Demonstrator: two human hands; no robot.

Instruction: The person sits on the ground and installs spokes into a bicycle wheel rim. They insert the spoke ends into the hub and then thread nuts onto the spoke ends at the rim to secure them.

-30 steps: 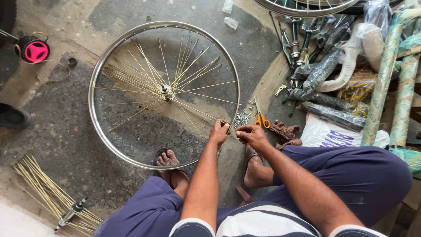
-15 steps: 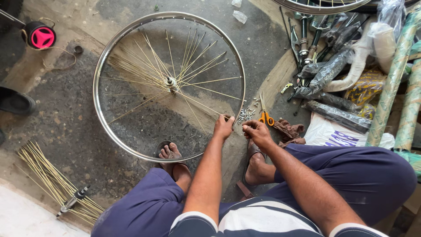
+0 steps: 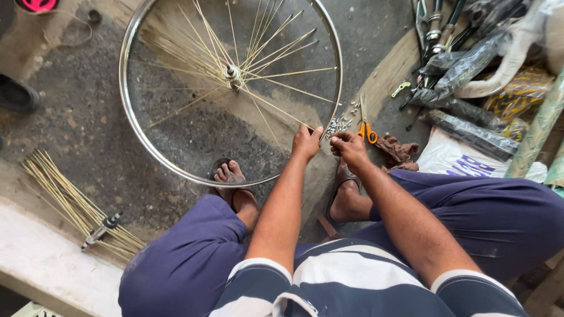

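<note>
A bicycle wheel rim [image 3: 126, 111] lies flat on the concrete floor with brass-coloured spokes fanning from its hub [image 3: 232, 73]. My left hand [image 3: 306, 142] grips the rim's near right edge where one spoke [image 3: 276, 109] meets it. My right hand [image 3: 349, 148] is just beside it, fingers pinched together over a small pile of silver spoke nipples [image 3: 339, 125]; what it pinches is too small to tell. My left foot in a sandal [image 3: 230, 176] rests against the rim's near edge.
Orange-handled scissors [image 3: 366, 130] and a brown rag [image 3: 398, 150] lie right of the hands. A bundle of loose spokes with a second hub [image 3: 76, 202] lies at lower left. Wrapped parts, tools and bags [image 3: 470, 64] crowd the upper right. A black shoe [image 3: 17, 94] is at far left.
The view has tilted down and closer, so the wheel sits higher in frame. Both hands stay at the rim's right edge beside the nipples.
</note>
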